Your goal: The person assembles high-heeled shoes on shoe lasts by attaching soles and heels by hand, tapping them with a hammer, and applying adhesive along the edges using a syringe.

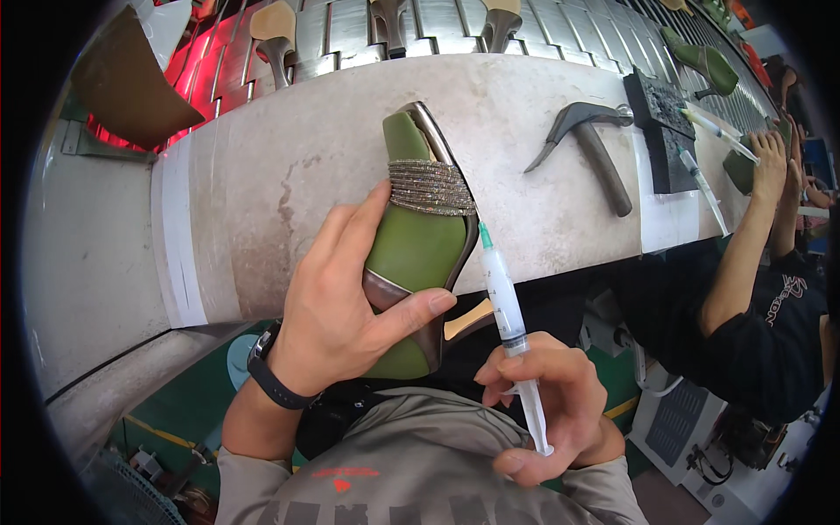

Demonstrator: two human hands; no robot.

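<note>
My left hand [337,284] is closed around a green high-heeled shoe [416,241], its thumb across the heel part and its fingers along the left side. A glittering band of several strands [430,186] wraps across the shoe, whose toe points away from me over the table edge. My right hand [564,394] grips a clear syringe [501,289] with pale contents, thumb at the plunger's end. The syringe's green tip [485,234] is at the right edge of the shoe, by the band; whether it touches, I cannot tell.
A claw hammer [595,157] lies right on the pale worktable [245,210]. Beyond it are a black block [665,131] and two more syringes, one [703,188] resting there. A co-worker's hand [770,162] is at far right. Shoes stand on the metal conveyor [350,35] behind.
</note>
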